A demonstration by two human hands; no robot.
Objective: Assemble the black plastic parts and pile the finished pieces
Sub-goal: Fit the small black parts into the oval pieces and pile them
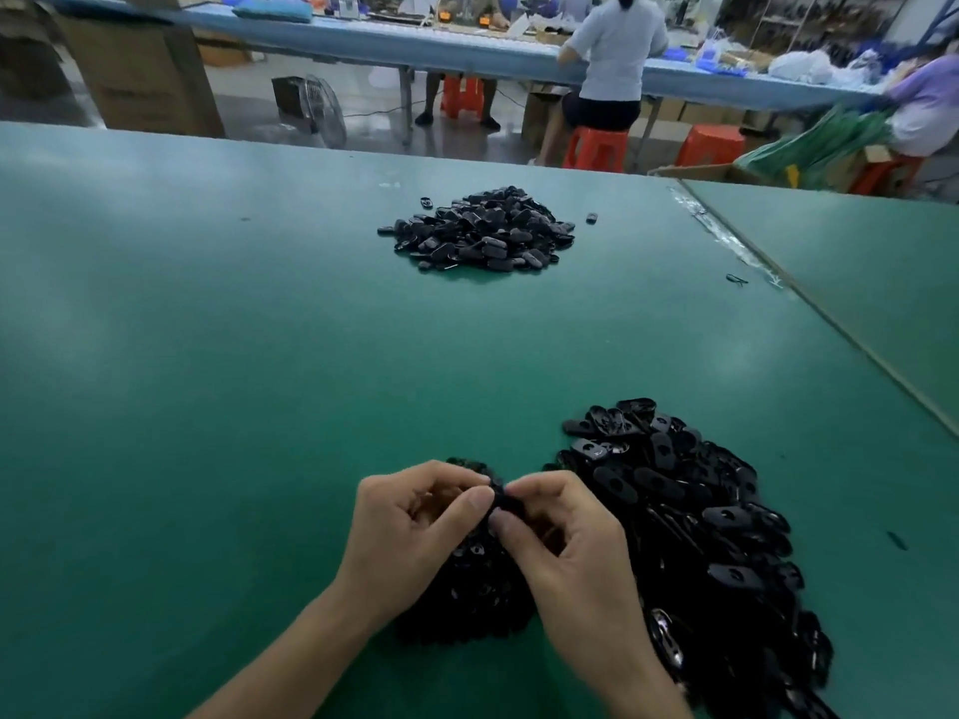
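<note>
Green table (207, 355); behind it a floor fan (316, 109), orange stools (594, 147), cardboard boxes (140, 70), a seated person (615, 49) at a blue bench (363, 38)

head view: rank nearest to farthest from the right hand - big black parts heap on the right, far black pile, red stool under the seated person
1. Large heap of loose black plastic parts, just right of the right hand.
2. Smaller pile of black plastic pieces, ahead on the green table.
3. Red plastic stool under the seated person, on the floor beyond that table.

Left hand (415, 531), right hand (565, 552) on black part (501, 499)
</note>
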